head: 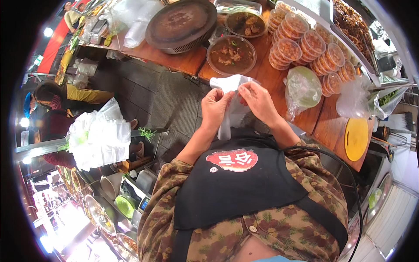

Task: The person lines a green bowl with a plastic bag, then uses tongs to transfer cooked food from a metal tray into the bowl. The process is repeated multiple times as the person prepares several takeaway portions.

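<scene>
A thin translucent plastic bag (233, 83) is stretched between my two hands in front of my black apron (242, 186). My left hand (214, 104) pinches its near left side between thumb and fingers. On the other side, my right hand (257, 100) grips the bag's edge with thumb and forefinger. The lower part of the bag hangs down between my wrists. Just beyond my hands, a round clear tub (231, 55) of brown sauce with meat pieces stands on the wooden table (271, 85). A second tub (246, 24) of dark stew sits behind it.
A large round griddle (181, 24) stands at the table's back left. Stacked lidded cups (301, 39), a bagged green item (303, 88) and a yellow round board (356, 139) lie to the right. White plastic bags (100, 137) hang at left, near a crouching person (59, 98).
</scene>
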The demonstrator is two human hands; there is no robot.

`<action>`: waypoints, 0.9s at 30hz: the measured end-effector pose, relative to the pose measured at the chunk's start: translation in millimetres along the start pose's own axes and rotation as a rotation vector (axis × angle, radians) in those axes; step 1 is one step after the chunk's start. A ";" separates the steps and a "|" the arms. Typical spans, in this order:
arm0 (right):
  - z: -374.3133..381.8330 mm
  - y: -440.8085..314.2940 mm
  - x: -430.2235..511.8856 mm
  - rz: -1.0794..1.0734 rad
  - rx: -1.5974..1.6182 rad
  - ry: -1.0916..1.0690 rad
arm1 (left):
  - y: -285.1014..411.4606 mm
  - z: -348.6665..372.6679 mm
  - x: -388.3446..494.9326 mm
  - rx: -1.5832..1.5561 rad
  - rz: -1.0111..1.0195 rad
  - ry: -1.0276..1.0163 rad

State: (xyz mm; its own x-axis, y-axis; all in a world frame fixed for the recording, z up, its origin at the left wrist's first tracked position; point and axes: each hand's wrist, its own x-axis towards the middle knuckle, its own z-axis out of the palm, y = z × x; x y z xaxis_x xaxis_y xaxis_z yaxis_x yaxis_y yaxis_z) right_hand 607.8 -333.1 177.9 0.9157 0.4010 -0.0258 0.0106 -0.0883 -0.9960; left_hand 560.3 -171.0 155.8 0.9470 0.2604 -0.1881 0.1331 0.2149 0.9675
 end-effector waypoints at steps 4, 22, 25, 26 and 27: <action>-5.7 2.8 -0.3 0.207 0.242 0.060 | 5.8 4.9 -4.2 -0.029 -0.010 -0.082; 0.6 21.0 -13.1 -0.140 -0.361 0.067 | -6.9 -10.1 -0.6 0.004 -0.212 -0.180; 0.4 19.2 -13.8 -0.168 -0.408 0.068 | -9.6 -8.4 1.8 0.054 -0.106 -0.108; -0.5 18.4 -13.5 -0.150 -0.310 0.059 | -9.5 -6.4 1.4 0.051 -0.069 -0.107; -1.0 17.4 -13.3 -0.106 -0.214 0.036 | -8.8 -4.4 0.5 0.049 -0.033 -0.102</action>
State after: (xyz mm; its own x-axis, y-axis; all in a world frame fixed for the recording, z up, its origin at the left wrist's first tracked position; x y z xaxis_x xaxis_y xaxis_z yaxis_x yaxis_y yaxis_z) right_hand 596.2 -340.8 160.9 0.9188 0.3856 0.0850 0.1891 -0.2406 -0.9520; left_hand 558.3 -168.6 146.4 0.9664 0.1562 -0.2042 0.1764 0.1748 0.9687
